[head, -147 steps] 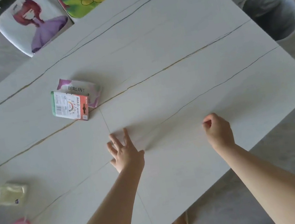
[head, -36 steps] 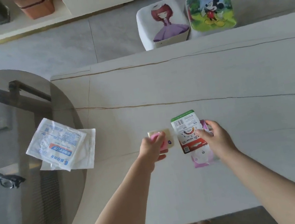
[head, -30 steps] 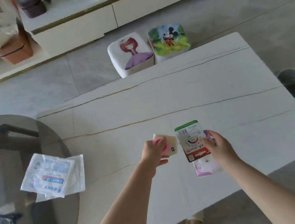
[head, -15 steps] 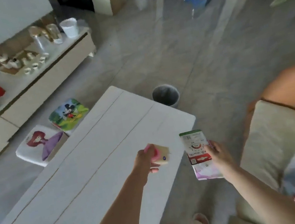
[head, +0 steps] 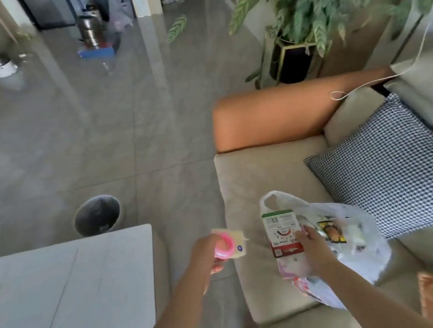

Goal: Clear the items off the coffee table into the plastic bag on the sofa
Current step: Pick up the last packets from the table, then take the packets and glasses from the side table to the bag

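1. Your left hand (head: 213, 253): fingers curled round a small pale-yellow square packet (head: 233, 242) with a pink plastic ring (head: 225, 247) pressed against its face. It hangs over the gap of floor between the white stone worktop (head: 68, 297) and the front edge of the beige sofa seat (head: 251, 175). The bag lies to its right, past your other hand.

2. Your right hand (head: 311, 248): fingers pinch a flat red, white and green printed card pack (head: 282, 231) with a pink-and-white soft pouch (head: 291, 266) behind it. Both are upright, long axis pointing away from you. This is the nearer hand: it is over the front of the sofa seat, directly in front of the bag.

3. White translucent plastic bag (head: 347, 233): slumped on the sofa seat near its front edge, one handle loop (head: 271, 200) standing up just beyond the top of the card pack. Printed wrappers show through its wall. The mouth appears to face you and to the left, though I cannot tell how wide it gapes.

4. Judgement: the right hand's load needs only a short push forward and down, narrow end first, into the mouth; the left hand's load must cross rightward after it.

5. Black-and-white checked cushion (head: 399, 164): beyond the bag, against the sofa back.
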